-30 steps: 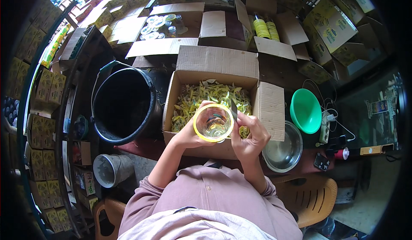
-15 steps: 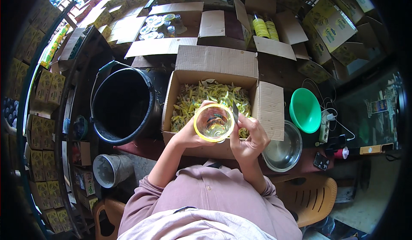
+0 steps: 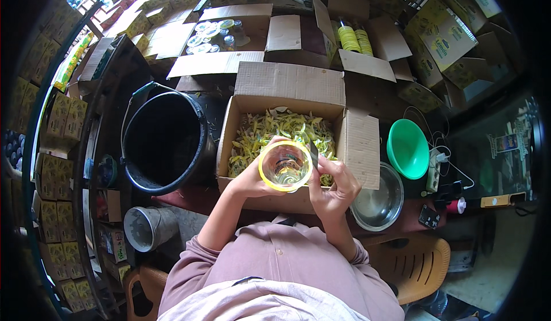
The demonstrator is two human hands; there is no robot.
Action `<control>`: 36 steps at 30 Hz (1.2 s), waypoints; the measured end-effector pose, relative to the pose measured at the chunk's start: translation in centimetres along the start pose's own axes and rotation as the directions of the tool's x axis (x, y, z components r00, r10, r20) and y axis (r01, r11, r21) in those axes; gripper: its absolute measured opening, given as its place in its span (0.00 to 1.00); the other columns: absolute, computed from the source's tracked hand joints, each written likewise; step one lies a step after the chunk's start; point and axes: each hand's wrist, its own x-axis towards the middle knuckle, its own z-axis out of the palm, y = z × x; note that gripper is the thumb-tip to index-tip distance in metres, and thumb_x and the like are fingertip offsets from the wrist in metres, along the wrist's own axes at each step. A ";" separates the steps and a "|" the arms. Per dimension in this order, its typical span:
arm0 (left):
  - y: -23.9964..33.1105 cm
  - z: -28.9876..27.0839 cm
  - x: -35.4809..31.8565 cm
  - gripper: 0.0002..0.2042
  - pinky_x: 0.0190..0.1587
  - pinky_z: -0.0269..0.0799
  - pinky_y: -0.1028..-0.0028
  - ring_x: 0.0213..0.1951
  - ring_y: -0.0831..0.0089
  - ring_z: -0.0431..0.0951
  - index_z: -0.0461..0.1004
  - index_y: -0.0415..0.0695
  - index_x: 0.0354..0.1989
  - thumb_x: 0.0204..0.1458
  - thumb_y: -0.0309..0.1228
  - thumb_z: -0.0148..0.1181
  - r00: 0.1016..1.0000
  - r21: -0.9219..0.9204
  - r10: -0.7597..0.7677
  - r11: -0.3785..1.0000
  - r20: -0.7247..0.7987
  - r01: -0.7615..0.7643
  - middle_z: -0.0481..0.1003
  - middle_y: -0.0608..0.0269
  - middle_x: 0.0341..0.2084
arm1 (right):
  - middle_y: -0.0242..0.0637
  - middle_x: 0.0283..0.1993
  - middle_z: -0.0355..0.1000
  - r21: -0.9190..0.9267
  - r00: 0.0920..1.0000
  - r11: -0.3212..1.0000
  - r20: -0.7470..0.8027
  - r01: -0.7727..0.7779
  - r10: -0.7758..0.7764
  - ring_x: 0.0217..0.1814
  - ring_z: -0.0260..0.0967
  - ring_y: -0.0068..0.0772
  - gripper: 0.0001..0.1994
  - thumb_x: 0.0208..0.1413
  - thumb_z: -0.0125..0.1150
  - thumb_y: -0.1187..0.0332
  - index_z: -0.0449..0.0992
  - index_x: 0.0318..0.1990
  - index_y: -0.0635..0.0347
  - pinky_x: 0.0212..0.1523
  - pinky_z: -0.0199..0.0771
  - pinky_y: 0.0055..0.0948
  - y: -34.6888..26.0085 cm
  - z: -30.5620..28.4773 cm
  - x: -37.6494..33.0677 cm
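A clear plastic cup with a yellow rim (image 3: 285, 165) is tilted so that its round mouth faces up toward me. My left hand (image 3: 251, 179) grips it around the left side, fingers wrapped behind. At the rim's right side, my right hand (image 3: 337, 184) pinches a small knife with a dark blade (image 3: 314, 153), its blade upright against the yellow edge. Whatever handle it has is hidden by the fingers. Beneath both hands, an open cardboard box (image 3: 290, 80) holds a heap of yellow-green strips (image 3: 281, 127).
Left of the box stands a large black bucket (image 3: 163, 140), with a grey bucket (image 3: 150, 228) lower down. To the right are a green bowl (image 3: 408, 149) and a clear basin (image 3: 379, 197). Behind, open cartons hold lidded cups (image 3: 209, 36) and stacked yellow rings (image 3: 348, 37).
Almost nothing differs. The cup has shifted very slightly in my left hand, and the knife stays at its right rim.
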 end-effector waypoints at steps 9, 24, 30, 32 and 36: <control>0.2 0.7 0.2 0.38 0.55 0.56 0.72 0.51 0.72 0.62 0.56 0.39 0.53 0.29 0.29 0.70 0.998 -0.069 -0.047 0.997 -0.033 0.045 0.61 0.61 0.46 | 0.36 0.23 0.71 -0.008 0.992 0.993 -0.035 -0.118 0.118 0.23 0.70 0.24 0.12 0.39 0.60 0.80 0.75 0.36 0.61 0.28 0.70 0.22 0.2 0.3 0.8; -2.6 0.1 0.3 0.32 0.49 0.65 0.68 0.48 0.71 0.65 0.55 0.39 0.54 0.39 0.32 0.63 0.988 -0.651 -0.141 0.756 -0.058 0.070 0.63 0.60 0.45 | 0.36 0.29 0.69 -0.038 0.763 0.762 -0.029 -0.647 0.646 0.26 0.70 0.20 0.24 0.40 0.62 0.82 0.66 0.49 0.65 0.27 0.73 0.18 11.1 -4.4 -7.5; -2.1 -0.5 1.2 0.25 0.46 0.68 0.70 0.46 0.73 0.67 0.59 0.40 0.51 0.43 0.30 0.58 0.952 -0.379 -0.090 0.925 -0.291 -0.029 0.65 0.62 0.42 | 0.41 0.30 0.70 -0.055 0.782 0.781 -0.108 -0.622 0.614 0.23 0.69 0.24 0.26 0.37 0.64 0.82 0.66 0.48 0.66 0.22 0.72 0.20 12.1 -4.2 -8.9; -1.2 -1.9 1.1 0.24 0.45 0.69 0.69 0.44 0.72 0.68 0.59 0.41 0.51 0.43 0.30 0.57 0.929 -0.426 -0.075 0.900 -0.362 -0.094 0.66 0.61 0.41 | 0.41 0.31 0.69 -0.054 0.776 0.777 -0.128 -0.627 0.617 0.22 0.69 0.24 0.25 0.37 0.64 0.82 0.67 0.48 0.67 0.21 0.71 0.20 12.2 -4.1 -9.1; 0.6 -6.5 -0.6 0.23 0.51 0.64 0.63 0.46 0.69 0.68 0.61 0.41 0.49 0.48 0.42 0.54 0.768 -0.544 -0.058 0.740 -0.638 -0.396 0.67 0.59 0.42 | 0.40 0.30 0.70 -0.084 0.786 0.785 -0.163 -0.614 0.597 0.24 0.70 0.23 0.23 0.38 0.63 0.83 0.67 0.47 0.67 0.22 0.72 0.20 11.8 -4.4 -9.3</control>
